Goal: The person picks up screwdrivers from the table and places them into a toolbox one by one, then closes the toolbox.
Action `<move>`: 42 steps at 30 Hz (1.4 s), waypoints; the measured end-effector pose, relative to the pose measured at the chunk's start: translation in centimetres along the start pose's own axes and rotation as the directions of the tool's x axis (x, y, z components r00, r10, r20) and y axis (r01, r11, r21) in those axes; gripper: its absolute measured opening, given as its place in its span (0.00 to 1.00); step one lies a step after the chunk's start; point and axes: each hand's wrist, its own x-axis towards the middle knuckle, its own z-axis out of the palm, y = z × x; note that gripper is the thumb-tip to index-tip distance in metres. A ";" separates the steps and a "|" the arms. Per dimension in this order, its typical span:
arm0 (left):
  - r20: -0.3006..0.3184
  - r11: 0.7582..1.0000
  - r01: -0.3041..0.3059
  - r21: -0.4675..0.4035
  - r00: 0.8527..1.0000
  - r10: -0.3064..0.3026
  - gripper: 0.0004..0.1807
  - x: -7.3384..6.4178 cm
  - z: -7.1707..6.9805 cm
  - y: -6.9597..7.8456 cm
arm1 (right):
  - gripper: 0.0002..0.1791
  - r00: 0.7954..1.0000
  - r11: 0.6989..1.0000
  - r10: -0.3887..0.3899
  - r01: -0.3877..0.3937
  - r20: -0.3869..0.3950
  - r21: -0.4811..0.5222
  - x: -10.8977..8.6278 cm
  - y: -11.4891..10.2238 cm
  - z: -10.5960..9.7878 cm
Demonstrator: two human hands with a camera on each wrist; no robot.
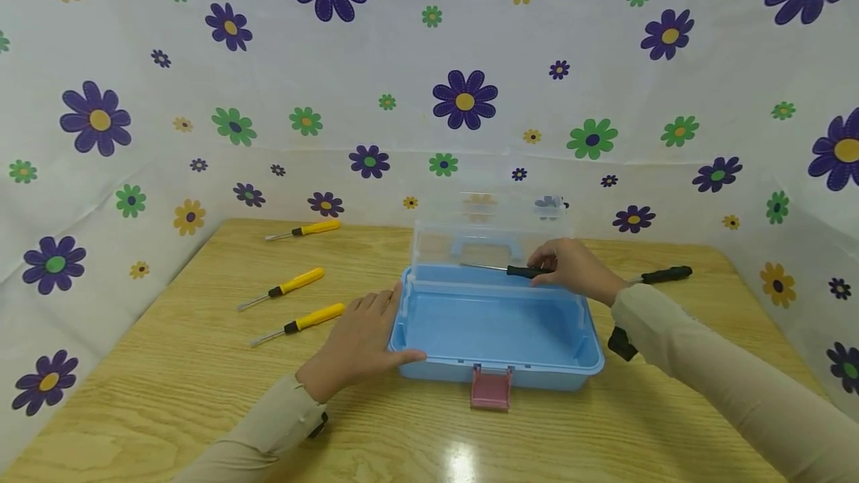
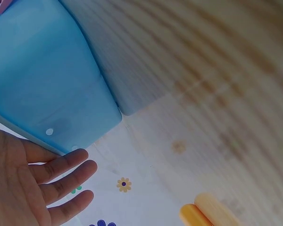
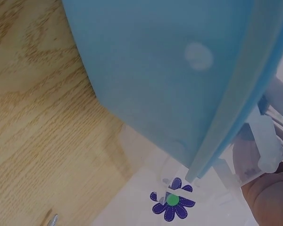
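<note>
A light-blue toolbox (image 1: pixel 496 375) stands on the table with its clear lid (image 1: pixel 496 226) raised at the back and its pink latch (image 1: pixel 491 389) hanging down in front. Above the box's rear part, my right hand (image 1: pixel 570 268) grips a screwdriver (image 1: pixel 523 271) by its black handle, its thin metal shaft pointing left. My left hand (image 1: pixel 362 341) rests against the box's left end, thumb over the front rim. In the left wrist view the fingers (image 2: pixel 68 181) are spread and fairly straight beside the blue wall. The right wrist view catches only part of the right hand (image 3: pixel 273 200).
Three yellow-handled screwdrivers (image 1: pixel 302 280) lie spaced out on the left side of the wooden table (image 1: pixel 168 364). Behind my right forearm lies another black-handled screwdriver (image 1: pixel 667 274). A white cloth (image 1: pixel 403 51) printed with flowers hangs around the table's back and sides.
</note>
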 end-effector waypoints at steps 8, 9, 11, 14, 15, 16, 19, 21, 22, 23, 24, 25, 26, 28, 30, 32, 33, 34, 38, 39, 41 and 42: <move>0.006 1.000 -0.002 -0.010 1.000 0.002 0.59 0.1 0.0 0.1 | 0.16 1.000 1.000 -0.001 0.001 0.006 0.009 -0.2 0.2 0.0; 0.007 1.000 -0.002 -0.013 1.000 0.002 0.59 0.1 0.0 0.1 | 0.16 1.000 1.000 -0.002 0.002 0.004 0.011 -0.2 0.2 0.0; 0.008 1.000 -0.001 -0.015 1.000 0.001 0.59 0.0 0.0 0.1 | 0.17 1.000 1.000 -0.008 0.008 -0.001 0.010 -0.3 0.2 -0.1; 0.010 1.000 0.000 -0.019 1.000 0.000 0.60 0.0 0.0 0.1 | 0.18 1.000 1.000 -0.029 0.029 -0.009 0.007 -0.4 0.2 -0.1; 0.011 1.000 0.001 -0.022 1.000 -0.001 0.60 0.0 0.0 0.1 | 0.19 0.999 0.999 -0.039 0.039 -0.011 0.006 -0.5 0.3 -0.1; 0.012 1.000 0.002 -0.023 1.000 -0.002 0.60 0.0 0.0 0.1 | 0.20 0.999 0.999 -0.048 0.048 -0.012 0.007 -0.5 0.4 -0.1; 0.016 1.000 0.007 -0.025 1.000 -0.006 0.60 0.0 0.0 0.1 | 0.22 0.997 0.997 -0.071 0.071 -0.015 0.016 -0.6 0.6 -0.2; 0.016 1.000 0.009 -0.025 1.000 -0.008 0.60 0.0 0.0 0.1 | 0.23 0.996 0.996 -0.082 0.082 -0.020 0.027 -0.7 0.7 -0.2; 0.015 1.000 0.010 -0.024 1.000 -0.009 0.60 0.0 0.0 0.1 | 0.23 0.996 0.996 -0.084 0.084 -0.024 0.035 -0.7 0.7 -0.2; 0.014 1.000 0.011 -0.025 1.000 -0.010 0.60 0.0 0.0 0.1 | 0.24 0.996 0.996 -0.084 0.085 -0.029 0.041 -0.7 0.8 -0.2; 0.014 1.000 0.010 -0.024 1.000 -0.010 0.60 0.0 0.0 0.1 | 0.24 0.996 0.995 -0.083 0.084 -0.033 0.050 -0.7 0.9 -0.3; 0.014 1.000 0.011 -0.024 1.000 -0.011 0.60 0.0 0.0 0.1 | 0.24 0.996 0.995 -0.082 0.084 -0.039 0.059 -0.7 1.0 -0.3; 0.014 1.000 0.012 -0.022 1.000 -0.011 0.60 0.0 0.0 0.1 | 0.23 0.996 0.994 -0.080 0.083 -0.046 0.064 -0.7 1.0 -0.3; 0.014 1.000 0.011 -0.018 1.000 -0.011 0.60 0.0 0.0 0.1 | 0.22 0.995 0.994 -0.076 0.081 -0.063 0.079 -0.8 1.1 -0.5; 0.010 1.000 0.010 -0.018 1.000 -0.010 0.60 0.0 -0.1 0.1 | 0.22 0.994 0.993 -0.073 0.079 -0.076 0.092 -0.9 1.1 -0.8; 0.006 1.000 0.009 -0.018 1.000 -0.009 0.60 -0.1 -0.1 0.1 | 0.21 0.993 0.992 -0.073 0.082 -0.092 0.098 -1.1 1.1 -1.1; 0.004 1.000 0.009 -0.020 1.000 -0.009 0.60 -0.1 -0.1 0.1 | 0.21 0.992 0.991 -0.076 0.086 -0.099 0.103 -1.2 1.0 -1.3; 0.002 1.000 0.009 -0.022 1.000 -0.009 0.60 -0.1 -0.1 0.1 | 0.21 0.991 0.990 -0.078 0.090 -0.106 0.107 -1.4 1.0 -1.6; 0.000 1.000 0.009 -0.025 1.000 -0.009 0.60 -0.1 -0.2 0.2 | 0.21 0.985 0.986 -0.098 0.115 -0.143 0.117 -2.1 0.8 -2.6; -0.001 1.000 0.007 -0.024 1.000 -0.007 0.60 -0.1 -0.2 0.2 | 0.21 0.983 0.986 -0.100 0.118 -0.153 0.118 -2.3 0.8 -2.8; -0.002 1.000 0.006 -0.021 1.000 -0.006 0.59 -0.1 -0.1 0.1 | 0.21 0.982 0.986 -0.090 0.111 -0.163 0.122 -2.8 0.6 -3.3; -0.001 1.000 0.006 -0.019 1.000 -0.006 0.59 -0.1 -0.1 0.1 | 0.21 0.982 0.987 -0.084 0.105 -0.168 0.124 -3.1 0.6 -3.5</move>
